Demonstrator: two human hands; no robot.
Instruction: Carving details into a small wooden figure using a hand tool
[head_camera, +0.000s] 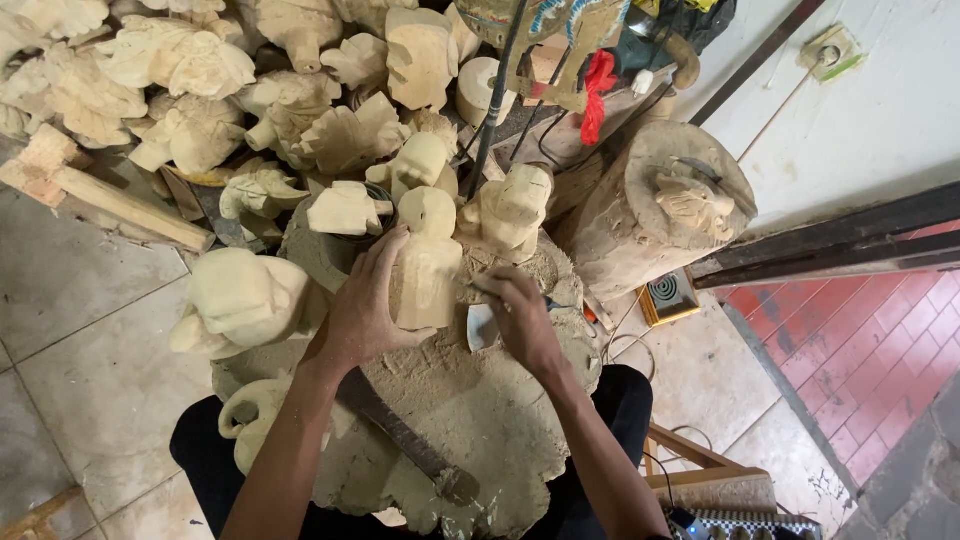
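I see a heap of pale unfinished carvings (190, 90) up top, log stump (660, 215) with a carved face right, red tile floor (860, 340), plank (120, 205) left.

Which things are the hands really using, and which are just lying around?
In use:
left hand
pale wooden figure
right hand
small tool, mostly hidden
dusty stump

Lying about:
heap of carvings
second stump
red cloth
long blade
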